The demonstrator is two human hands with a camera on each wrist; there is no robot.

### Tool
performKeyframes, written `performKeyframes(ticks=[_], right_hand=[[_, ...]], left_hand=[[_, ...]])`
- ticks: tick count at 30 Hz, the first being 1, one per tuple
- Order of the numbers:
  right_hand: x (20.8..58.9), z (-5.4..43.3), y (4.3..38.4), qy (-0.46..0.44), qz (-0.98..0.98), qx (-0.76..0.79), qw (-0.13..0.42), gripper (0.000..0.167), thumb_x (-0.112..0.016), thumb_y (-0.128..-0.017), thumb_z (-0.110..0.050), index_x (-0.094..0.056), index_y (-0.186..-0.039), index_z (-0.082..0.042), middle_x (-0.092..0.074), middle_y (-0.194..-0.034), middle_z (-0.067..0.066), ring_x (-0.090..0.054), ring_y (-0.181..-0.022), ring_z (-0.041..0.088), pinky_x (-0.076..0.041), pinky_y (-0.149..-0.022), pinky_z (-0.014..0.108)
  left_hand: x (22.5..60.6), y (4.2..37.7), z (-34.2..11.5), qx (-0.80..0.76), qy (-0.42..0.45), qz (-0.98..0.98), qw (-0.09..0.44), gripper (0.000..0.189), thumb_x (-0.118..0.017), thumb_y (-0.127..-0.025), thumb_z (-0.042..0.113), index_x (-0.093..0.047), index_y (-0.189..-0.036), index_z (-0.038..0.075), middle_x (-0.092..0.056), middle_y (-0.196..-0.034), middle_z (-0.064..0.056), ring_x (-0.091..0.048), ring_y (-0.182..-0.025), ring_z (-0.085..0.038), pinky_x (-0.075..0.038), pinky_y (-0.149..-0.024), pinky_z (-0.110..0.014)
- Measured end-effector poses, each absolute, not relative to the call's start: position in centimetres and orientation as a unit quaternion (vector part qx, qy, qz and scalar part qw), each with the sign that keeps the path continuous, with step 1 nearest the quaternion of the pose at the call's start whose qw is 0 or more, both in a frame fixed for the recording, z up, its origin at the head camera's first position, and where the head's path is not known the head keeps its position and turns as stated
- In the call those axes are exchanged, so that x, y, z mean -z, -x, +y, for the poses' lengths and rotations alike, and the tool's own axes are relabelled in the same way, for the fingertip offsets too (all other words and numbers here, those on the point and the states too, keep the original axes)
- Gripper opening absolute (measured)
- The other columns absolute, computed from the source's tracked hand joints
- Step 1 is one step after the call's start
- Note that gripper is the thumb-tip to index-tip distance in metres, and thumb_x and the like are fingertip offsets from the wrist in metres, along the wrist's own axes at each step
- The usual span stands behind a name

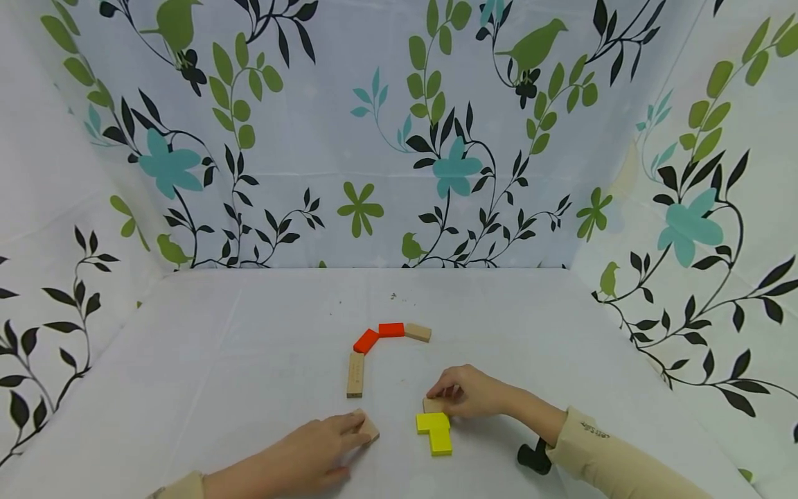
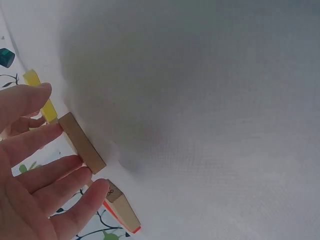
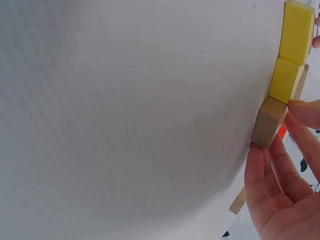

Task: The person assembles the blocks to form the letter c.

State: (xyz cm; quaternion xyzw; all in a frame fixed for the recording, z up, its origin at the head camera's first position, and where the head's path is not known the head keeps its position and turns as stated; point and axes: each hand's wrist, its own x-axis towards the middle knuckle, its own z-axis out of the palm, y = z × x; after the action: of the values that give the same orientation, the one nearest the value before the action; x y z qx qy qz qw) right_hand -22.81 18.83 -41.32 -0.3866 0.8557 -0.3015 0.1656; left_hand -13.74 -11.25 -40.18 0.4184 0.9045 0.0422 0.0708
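Note:
My right hand (image 1: 470, 394) pinches a plain wooden block (image 3: 268, 122) between thumb and fingertips. The block stands against the far end of two touching yellow blocks (image 1: 440, 442), set at an angle to each other. Lower left, my left hand (image 1: 318, 447) rests its fingertips along a second wooden block (image 2: 82, 142), which lies tilted on the table. The left fingers are nearly straight, with the thumb away from the block. Part of each touched block is hidden by the fingers in the head view.
Beyond the hands, a curved row holds a lengthwise wooden block (image 1: 355, 375), two red blocks (image 1: 391, 330) and another wooden block (image 1: 418, 333). A white cloth (image 1: 249, 333) covers the table; a patterned curtain (image 1: 386, 242) hangs behind. A black object (image 1: 535, 459) sits under the right wrist.

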Motion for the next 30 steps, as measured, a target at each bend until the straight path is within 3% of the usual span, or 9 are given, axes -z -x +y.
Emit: performKeyframes(ticks=[11, 30], right_hand=[[41.2, 19.0, 23.1, 0.385, 0.856, 0.301, 0.169, 0.027, -0.066, -0.079, 0.000, -0.067, -0.106, -0.006, -0.062, -0.095, -0.004, -0.055, -0.082, 0.009, -0.049, -0.073, 0.022], [41.2, 18.2, 23.1, 0.390, 0.854, 0.299, 0.171, 0.023, -0.065, -0.081, -0.001, -0.068, -0.104, -0.006, -0.063, -0.097, -0.004, -0.055, -0.085, 0.008, -0.048, -0.074, 0.020]], left_hand=[[40.2, 13.6, -9.8, 0.003, -0.389, 0.917, 0.093, 0.061, -0.067, -0.081, 0.035, -0.044, -0.136, 0.019, -0.040, -0.138, -0.005, -0.045, -0.119, -0.021, -0.050, -0.076, -0.039], [40.2, 14.1, -9.4, -0.008, -0.351, 0.929, 0.114, 0.059, -0.065, -0.082, 0.038, -0.046, -0.135, 0.020, -0.036, -0.142, -0.008, -0.038, -0.126, -0.023, -0.047, -0.080, -0.050]])
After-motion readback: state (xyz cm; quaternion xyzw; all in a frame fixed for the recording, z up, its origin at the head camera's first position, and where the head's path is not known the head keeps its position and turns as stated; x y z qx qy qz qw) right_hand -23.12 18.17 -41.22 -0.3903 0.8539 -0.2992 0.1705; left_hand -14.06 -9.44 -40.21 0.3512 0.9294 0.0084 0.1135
